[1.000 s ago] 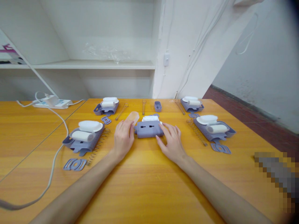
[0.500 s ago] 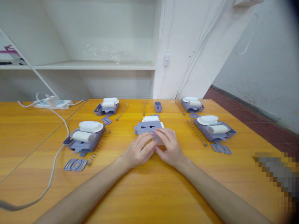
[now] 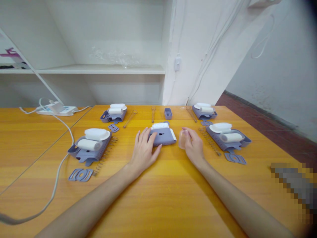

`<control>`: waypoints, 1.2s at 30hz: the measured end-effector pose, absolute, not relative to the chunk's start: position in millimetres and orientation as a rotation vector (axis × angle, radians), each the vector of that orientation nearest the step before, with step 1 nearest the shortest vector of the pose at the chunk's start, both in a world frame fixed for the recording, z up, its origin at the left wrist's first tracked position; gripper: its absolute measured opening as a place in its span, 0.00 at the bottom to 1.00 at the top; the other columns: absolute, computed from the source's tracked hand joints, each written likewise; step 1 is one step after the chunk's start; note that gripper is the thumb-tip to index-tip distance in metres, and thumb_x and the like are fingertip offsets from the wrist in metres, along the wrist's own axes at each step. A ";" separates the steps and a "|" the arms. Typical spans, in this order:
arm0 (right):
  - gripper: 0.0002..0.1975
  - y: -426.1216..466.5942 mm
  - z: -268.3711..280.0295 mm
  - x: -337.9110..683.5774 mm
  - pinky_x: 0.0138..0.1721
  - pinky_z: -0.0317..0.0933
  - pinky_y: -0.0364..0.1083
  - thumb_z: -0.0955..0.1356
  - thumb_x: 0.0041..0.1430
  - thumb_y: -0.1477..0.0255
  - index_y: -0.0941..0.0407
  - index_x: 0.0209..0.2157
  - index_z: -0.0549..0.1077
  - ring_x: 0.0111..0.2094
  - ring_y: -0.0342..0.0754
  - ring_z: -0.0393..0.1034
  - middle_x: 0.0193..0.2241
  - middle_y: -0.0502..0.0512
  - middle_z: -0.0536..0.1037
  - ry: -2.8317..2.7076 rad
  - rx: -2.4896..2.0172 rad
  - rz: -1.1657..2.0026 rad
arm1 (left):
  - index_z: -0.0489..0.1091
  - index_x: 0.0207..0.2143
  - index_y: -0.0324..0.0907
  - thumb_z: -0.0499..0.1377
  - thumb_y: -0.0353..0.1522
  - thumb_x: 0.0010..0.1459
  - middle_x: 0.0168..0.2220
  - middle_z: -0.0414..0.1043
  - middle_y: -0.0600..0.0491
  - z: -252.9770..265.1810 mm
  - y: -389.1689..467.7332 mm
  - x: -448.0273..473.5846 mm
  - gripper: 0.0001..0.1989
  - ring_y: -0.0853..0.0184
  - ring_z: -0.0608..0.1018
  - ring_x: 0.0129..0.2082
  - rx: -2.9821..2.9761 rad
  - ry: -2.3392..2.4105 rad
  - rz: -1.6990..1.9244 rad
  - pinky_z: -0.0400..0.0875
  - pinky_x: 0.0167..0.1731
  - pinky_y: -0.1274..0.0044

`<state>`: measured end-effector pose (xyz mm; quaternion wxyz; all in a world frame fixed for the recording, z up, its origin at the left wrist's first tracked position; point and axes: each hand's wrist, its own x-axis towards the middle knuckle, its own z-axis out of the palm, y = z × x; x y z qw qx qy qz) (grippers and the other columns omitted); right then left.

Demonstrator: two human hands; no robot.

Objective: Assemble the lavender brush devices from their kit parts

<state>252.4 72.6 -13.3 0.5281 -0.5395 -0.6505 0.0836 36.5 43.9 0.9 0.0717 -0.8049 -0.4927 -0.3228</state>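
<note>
I now have the clear piece pinched in my right hand, beside the purple basket on the table; a second ago it was at my left hand. That apparently frees the left, which spreads wide over the basket's left end.

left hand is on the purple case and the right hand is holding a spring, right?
Not a spring: the head view shows the right hand holding a clear piece. The left hand is on the purple case, as you say.
</note>
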 end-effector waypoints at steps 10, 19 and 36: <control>0.14 65.7 -11.5 246.1 0.44 0.58 0.55 0.62 0.59 0.62 0.54 0.39 0.74 0.44 0.55 0.65 0.41 0.59 0.73 -1.811 -1.470 -0.052 | 0.60 0.52 0.41 0.55 0.46 0.53 0.57 0.58 0.41 -3.5 51.3 31.1 0.27 0.52 0.58 0.59 -2.375 -1.570 -0.948 0.48 0.57 0.54; 0.16 62.3 -13.0 244.0 0.45 0.59 0.55 0.62 0.59 0.64 0.52 0.46 0.72 0.47 0.55 0.63 0.46 0.60 0.69 -1.952 -1.531 -0.085 | 0.57 0.54 0.41 0.56 0.49 0.52 0.53 0.61 0.43 -4.9 55.5 29.0 0.32 0.55 0.64 0.53 -2.400 -1.690 -0.887 0.53 0.55 0.59; 0.22 75.0 -15.2 253.0 0.51 0.58 0.53 0.54 0.63 0.63 0.59 0.49 0.69 0.48 0.53 0.67 0.47 0.62 0.74 -1.585 -1.464 0.282 | 0.55 0.54 0.41 0.54 0.46 0.54 0.53 0.60 0.43 -3.1 52.8 30.3 0.29 0.55 0.64 0.54 -2.406 -1.718 -0.865 0.56 0.52 0.63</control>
